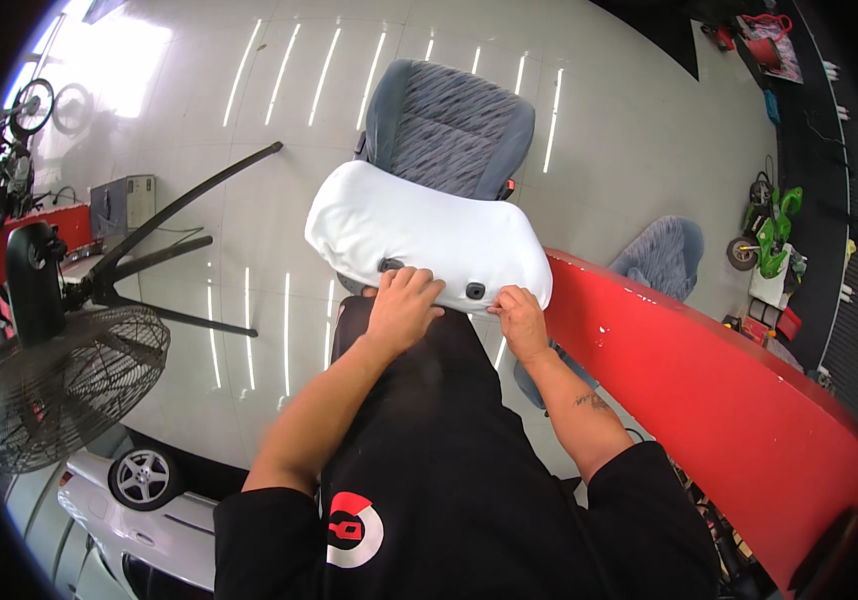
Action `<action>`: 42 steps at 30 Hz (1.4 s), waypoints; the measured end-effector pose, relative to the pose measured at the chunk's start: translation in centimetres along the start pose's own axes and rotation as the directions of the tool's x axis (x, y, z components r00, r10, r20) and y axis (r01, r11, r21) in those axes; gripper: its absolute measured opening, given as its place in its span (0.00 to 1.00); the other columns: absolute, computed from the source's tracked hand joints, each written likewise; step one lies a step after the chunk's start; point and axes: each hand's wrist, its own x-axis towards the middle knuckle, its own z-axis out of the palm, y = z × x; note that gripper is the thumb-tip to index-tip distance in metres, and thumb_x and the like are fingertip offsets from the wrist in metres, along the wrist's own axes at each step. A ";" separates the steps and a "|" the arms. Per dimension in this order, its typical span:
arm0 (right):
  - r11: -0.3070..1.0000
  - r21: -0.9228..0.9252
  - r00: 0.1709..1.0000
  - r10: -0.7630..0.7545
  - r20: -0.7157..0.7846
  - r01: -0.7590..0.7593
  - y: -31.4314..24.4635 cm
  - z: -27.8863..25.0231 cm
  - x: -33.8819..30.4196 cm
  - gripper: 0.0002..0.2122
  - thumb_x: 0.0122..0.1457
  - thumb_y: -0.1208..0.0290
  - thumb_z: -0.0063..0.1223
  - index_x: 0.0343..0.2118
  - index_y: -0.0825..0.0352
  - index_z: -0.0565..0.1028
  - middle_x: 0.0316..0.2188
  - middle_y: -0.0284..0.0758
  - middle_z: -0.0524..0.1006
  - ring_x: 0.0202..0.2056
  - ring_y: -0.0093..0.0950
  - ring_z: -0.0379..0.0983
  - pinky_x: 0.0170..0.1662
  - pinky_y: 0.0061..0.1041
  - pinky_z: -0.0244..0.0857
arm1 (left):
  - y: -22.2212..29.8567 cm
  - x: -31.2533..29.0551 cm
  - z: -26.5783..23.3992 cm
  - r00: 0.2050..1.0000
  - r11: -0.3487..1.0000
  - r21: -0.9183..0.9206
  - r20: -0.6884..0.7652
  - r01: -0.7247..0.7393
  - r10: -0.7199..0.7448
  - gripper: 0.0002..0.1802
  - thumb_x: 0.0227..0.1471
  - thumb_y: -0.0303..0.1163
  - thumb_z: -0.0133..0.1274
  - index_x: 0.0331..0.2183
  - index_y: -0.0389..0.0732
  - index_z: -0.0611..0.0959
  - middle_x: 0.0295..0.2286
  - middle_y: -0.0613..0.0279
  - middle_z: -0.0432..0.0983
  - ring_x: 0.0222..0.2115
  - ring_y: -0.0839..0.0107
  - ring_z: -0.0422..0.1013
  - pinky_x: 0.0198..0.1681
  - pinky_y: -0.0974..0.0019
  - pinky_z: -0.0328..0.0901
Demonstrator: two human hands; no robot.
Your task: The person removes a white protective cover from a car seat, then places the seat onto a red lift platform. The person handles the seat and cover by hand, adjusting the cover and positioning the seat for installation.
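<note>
A car seat stands in front of me, its grey patterned cushion (444, 130) toward the far side. Over the top of its backrest lies a smooth white seat cover (429, 225). Two black headrest guides poke through the cloth: the left guide (390, 265) is partly behind my fingers, while the right guide (475, 291) shows fully. My left hand (406, 308) grips the cover's near edge just below the left guide, fingers bent over the cloth. At the near right corner, my right hand (522, 320) pinches the edge of the same cover. The fingertips' undersides are hidden.
A long red bench-like structure (689, 380) runs close along my right. Another grey seat piece (664, 255) sits behind it. To my left are a black floor fan (69, 375) and its long dark legs (184, 205). A silver car (139, 530) stands at the lower left.
</note>
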 end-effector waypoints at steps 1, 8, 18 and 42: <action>0.999 0.014 0.999 0.040 0.014 -0.040 0.1 0.0 -0.1 0.09 0.53 0.76 0.67 0.33 0.67 0.75 0.36 0.37 0.77 0.40 0.41 0.74 0.42 0.39 0.68 | 0.4 0.3 0.2 0.999 1.000 0.027 0.054 -0.012 0.011 0.22 0.49 0.39 0.69 0.46 0.47 0.85 0.43 0.66 0.77 0.50 0.61 0.70 0.57 0.50 0.59; 0.831 0.100 0.809 0.555 -0.195 -0.547 4.8 -0.6 -0.9 0.18 0.64 0.61 0.60 0.51 0.68 0.75 0.54 0.45 0.74 0.60 0.45 0.66 0.63 0.43 0.58 | -3.6 2.5 -2.9 0.816 0.904 -0.072 -0.404 0.422 -0.413 0.24 0.50 0.39 0.70 0.48 0.46 0.83 0.47 0.61 0.77 0.54 0.57 0.70 0.63 0.46 0.55; 0.830 0.121 0.837 0.546 0.023 -0.545 8.2 0.8 8.7 0.22 0.67 0.60 0.58 0.60 0.65 0.73 0.63 0.42 0.72 0.66 0.44 0.64 0.68 0.41 0.58 | -13.4 5.9 -3.5 0.631 0.625 -0.315 -0.097 0.715 -0.770 0.34 0.57 0.43 0.64 0.59 0.38 0.74 0.58 0.44 0.68 0.59 0.44 0.67 0.61 0.50 0.64; 0.771 -0.193 0.214 0.393 0.895 -0.607 26.1 43.3 34.6 0.30 0.69 0.43 0.42 0.65 0.58 0.73 0.67 0.42 0.71 0.67 0.41 0.66 0.68 0.38 0.57 | -17.3 3.5 -2.0 0.953 0.945 -0.133 -0.009 0.299 -0.303 0.15 0.50 0.28 0.62 0.42 0.38 0.84 0.47 0.59 0.75 0.54 0.44 0.67 0.50 0.22 0.67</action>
